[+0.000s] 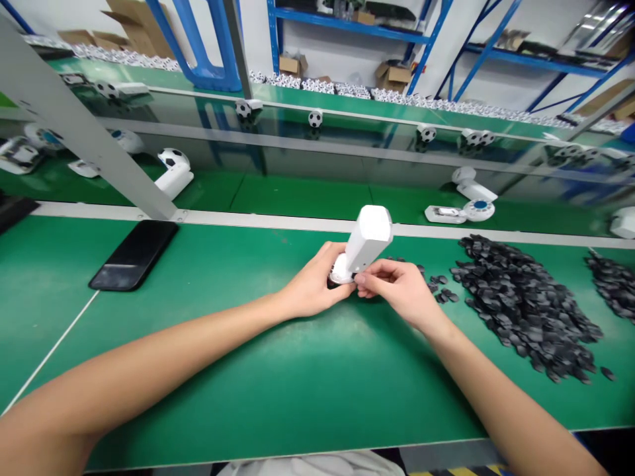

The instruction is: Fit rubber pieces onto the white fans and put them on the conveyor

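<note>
My left hand (315, 281) is closed around the rounded, partly black lower end of a white plastic device (370, 235). Its blocky white arm sticks up, tilted a little to the right. My right hand (399, 287) pinches a small black piece (354, 275) against the side of the device, near the joint; the fingertips cover most of it. Right of that hand, several loose black pieces (441, 291) lie on the green table (278, 383), beside a big pile of the same flat black pieces (526, 304).
A black phone (135, 256) with a white cable lies at left. Beyond the pale rail, a green conveyor (297, 195) carries similar white units, some with football-patterned heads (173, 162). A slanted metal post (94, 125) rises at left. A second black pile (615, 284) is at far right.
</note>
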A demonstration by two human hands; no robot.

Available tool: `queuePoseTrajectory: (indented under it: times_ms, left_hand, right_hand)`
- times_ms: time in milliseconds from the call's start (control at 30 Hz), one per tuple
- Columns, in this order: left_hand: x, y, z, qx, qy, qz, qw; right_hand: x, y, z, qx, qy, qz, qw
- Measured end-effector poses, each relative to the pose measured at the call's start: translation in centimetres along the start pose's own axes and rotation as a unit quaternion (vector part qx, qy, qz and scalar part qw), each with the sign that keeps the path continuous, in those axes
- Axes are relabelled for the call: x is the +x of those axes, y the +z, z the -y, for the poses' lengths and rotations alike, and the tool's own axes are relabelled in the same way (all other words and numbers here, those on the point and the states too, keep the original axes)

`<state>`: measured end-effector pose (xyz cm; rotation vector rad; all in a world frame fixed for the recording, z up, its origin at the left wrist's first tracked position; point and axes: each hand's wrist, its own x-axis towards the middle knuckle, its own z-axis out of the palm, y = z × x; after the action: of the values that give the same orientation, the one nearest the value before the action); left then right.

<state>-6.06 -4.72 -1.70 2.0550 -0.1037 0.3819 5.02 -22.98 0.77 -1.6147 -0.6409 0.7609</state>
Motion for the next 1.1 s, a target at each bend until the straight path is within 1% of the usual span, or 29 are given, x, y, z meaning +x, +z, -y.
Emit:
queuePoseTrajectory:
  times_ms: [300,400,467,567,667,733,800,933,1000,1100]
  left_hand:
    - [0.1,0.0,0.0,0.022,0.032,0.015,0.999]
    - [0.2,-0.1,0.0,0.019,0.03,0.012,0.999]
    - [0.3,-0.3,0.0,0.011,0.024,0.008,1.0]
    - [0.2,-0.8,-0.4,-0.038,-0.002,0.012,0.999]
    - [0.0,-1.2,-0.7,-0.109,-0.063,0.014,0.992]
    - [0.0,-1.3,-0.7,-0.124,-0.099,0.005,0.987]
    - [0.0,-1.4,-0.6,-0.127,-0.124,-0.001,0.984]
    - [-0.1,-1.6,-0.6,-0.133,-0.146,0.003,0.98]
    - [-0.1,-1.6,-0.7,-0.14,-0.148,0.007,0.979]
    - [-0.2,-1.7,-0.6,-0.152,-0.145,0.007,0.978]
  right_hand:
    - [-0.1,0.2,-0.6,-0.085,-0.02,-0.04,0.995]
    - [0.0,0.6,-0.7,-0.12,-0.031,-0.051,0.991]
    - [0.0,0.8,-0.8,-0.15,-0.052,-0.058,0.986]
    - [-0.1,1.0,-1.2,-0.211,-0.109,-0.04,0.971]
    - [-0.1,0.4,-2.0,-0.261,-0.161,0.018,0.952]
    - [0.0,-0.2,-2.8,-0.282,-0.198,0.041,0.938]
    - [0.2,-0.8,-3.4,-0.309,-0.218,0.056,0.924]
    - [0.6,-1.7,-4.2,-0.348,-0.226,0.063,0.908]
    - [0.9,-2.1,-4.5,-0.359,-0.216,0.06,0.906]
    - [1.3,-2.9,-4.9,-0.367,-0.199,0.038,0.908]
